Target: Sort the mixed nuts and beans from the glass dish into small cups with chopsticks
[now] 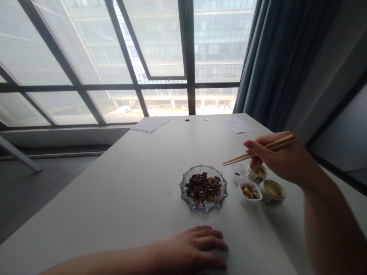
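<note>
My right hand (279, 158) is closed around a pair of wooden chopsticks (258, 151), held above the small cups with the tips pointing left over a white square cup (239, 172). My left hand (197, 248) lies flat on the white table (129, 198), fingers stretched out, just in front of a glass dish (203, 188) filled with mixed seeds and nuts. A second white square cup (249, 192) holds pale nuts. Two round ceramic cups stand beside them, one (257, 173) partly under my right hand, the other (272, 191) nearer me.
Sheets of paper lie at the table's far end, one stack (151, 124) at the left and another (239, 125) at the right. Large windows (120, 57) fill the back, and a dark curtain (283, 61) hangs at the right.
</note>
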A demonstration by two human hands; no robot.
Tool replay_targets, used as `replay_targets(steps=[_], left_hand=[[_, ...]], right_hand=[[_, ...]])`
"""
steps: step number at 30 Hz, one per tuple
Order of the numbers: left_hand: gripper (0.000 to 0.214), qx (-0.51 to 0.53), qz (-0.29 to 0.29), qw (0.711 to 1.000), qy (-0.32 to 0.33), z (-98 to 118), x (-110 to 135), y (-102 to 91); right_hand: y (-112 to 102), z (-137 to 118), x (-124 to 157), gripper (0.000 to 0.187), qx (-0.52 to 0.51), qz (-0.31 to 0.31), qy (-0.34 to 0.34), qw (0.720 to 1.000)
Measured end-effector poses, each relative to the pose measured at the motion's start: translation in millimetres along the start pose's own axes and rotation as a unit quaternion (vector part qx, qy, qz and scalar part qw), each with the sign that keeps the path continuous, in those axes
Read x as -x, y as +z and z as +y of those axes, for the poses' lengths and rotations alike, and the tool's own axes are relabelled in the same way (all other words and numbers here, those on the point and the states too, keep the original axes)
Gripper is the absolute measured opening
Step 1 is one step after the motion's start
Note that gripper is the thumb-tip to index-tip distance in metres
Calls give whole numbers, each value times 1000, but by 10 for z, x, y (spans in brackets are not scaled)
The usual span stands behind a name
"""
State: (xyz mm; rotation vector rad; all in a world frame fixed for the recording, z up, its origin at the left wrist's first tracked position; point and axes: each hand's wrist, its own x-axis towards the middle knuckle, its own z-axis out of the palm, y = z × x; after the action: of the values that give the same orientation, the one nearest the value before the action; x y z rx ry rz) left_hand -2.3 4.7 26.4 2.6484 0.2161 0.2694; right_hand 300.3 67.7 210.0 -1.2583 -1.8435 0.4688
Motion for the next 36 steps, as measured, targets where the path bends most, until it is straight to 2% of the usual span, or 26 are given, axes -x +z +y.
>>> replay_targets(steps=[3,6,11,15,20,24,31,36], left_hand=[[26,-5,-1,1000,-3,3,1,2],[28,-8,-3,1000,-1,-10,13,19],[28,-8,7,1000,7,-51,33,68],[29,-2,21,1000,14,-65,40,90],[29,0,20,1000,12,-44,31,64],[28,-2,18,1000,5,-34,20,50],[28,-8,9,1000,7,-47,29,56],[30,5,14,1000,13,-67,39,71]], right_hand=[[244,-8,-55,53,-24,-87,-8,996],[536,36,-134,56,2,-151,-20,988],[823,179,-197,58,-1,-185,-9,983],[833,201,-186,56,6,-164,-26,986],[679,111,-162,60,-4,-126,-19,992],[611,69,-149,62,5,-127,-23,992],[729,107,-186,57,9,-183,-22,983],[816,195,-207,60,2,-181,-35,983]])
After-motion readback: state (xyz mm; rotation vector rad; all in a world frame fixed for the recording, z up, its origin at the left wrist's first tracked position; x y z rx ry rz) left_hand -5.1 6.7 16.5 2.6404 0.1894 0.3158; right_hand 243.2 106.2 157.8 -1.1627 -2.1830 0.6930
